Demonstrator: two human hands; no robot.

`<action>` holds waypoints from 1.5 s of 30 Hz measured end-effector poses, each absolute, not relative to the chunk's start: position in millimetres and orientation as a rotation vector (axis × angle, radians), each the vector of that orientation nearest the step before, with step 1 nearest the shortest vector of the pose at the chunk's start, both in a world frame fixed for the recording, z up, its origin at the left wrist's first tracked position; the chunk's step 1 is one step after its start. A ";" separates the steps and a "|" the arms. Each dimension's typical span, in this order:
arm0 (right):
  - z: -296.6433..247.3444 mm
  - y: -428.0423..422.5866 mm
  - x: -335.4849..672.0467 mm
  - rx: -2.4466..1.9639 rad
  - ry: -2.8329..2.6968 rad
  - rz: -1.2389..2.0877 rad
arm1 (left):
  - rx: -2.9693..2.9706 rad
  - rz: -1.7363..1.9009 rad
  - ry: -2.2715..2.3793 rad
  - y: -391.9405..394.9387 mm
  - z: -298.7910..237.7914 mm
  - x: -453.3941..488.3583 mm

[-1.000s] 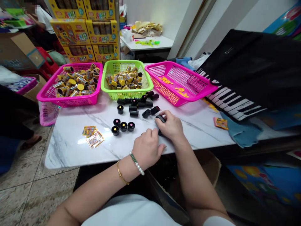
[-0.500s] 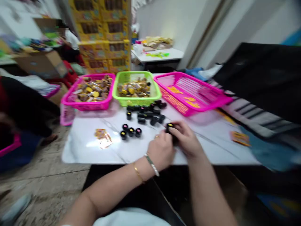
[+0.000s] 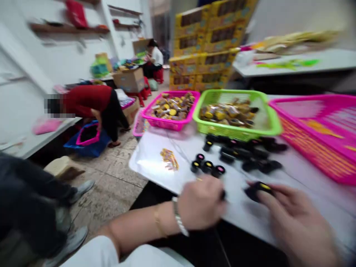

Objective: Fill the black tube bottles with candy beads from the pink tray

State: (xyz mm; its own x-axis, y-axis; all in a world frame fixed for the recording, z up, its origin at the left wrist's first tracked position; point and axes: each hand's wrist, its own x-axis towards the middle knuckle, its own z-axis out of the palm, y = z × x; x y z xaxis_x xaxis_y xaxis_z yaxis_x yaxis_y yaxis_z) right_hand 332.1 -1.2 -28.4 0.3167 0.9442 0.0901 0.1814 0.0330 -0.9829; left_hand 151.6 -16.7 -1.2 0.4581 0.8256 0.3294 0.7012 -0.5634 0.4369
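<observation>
My right hand (image 3: 297, 211) grips a short black cylinder with a yellow dot on its end (image 3: 259, 190) between thumb and fingers, over the front of the white table (image 3: 148, 163). To its left my left hand (image 3: 203, 202) is curled closed, blurred by motion; a dark bit shows at its fingertips, too small to name. The hands are apart. Just beyond my left hand stand several short black cylinders (image 3: 208, 167) with yellow or pink dots on top. Farther back, more black cylinders (image 3: 236, 154) are clustered, many lying on their sides.
A pink basket (image 3: 168, 124) and a green basket (image 3: 236, 130) hold brown-and-yellow pieces. Another pink basket (image 3: 314, 159) stands at right. Orange-yellow cards (image 3: 169, 158) lie on the table's left. Behind rise stacked yellow boxes (image 3: 194, 63). A person in red (image 3: 89, 98) bends at left.
The view has swung left, bringing more of the room in. My hands, together before, have moved apart; the yellow-dotted black cylinder is now in my right hand only.
</observation>
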 end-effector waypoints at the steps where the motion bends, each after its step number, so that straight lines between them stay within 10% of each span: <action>1: -25.3 -10.0 329.9 -1.439 -1.101 0.838 | 2.438 0.801 1.433 -18.8 0.9 133.8; 18: -17.0 10.0 303.8 -1.527 -1.653 0.491 | 2.033 0.953 1.633 23.0 -24.3 116.6; 25: 13.6 47.0 350.0 -1.892 -1.862 -0.141 | 2.155 1.066 1.466 15.0 -32.3 104.8; 33: 2.8 22.0 372.9 -2.257 -1.997 -0.077 | 2.149 1.136 1.394 15.2 -35.3 103.1; 45: -9.6 27.9 320.6 -1.653 -1.752 0.406 | 2.204 1.114 1.377 14.6 -32.1 102.4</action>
State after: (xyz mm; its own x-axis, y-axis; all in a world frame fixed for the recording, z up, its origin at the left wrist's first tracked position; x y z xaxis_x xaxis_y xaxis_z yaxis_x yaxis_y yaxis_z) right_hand 320.6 27.9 -9.6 0.0427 0.9639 0.2629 0.7500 0.1429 -0.6459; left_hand 102.4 14.6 -32.1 0.2340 0.8625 0.4486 0.6190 -0.4880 0.6154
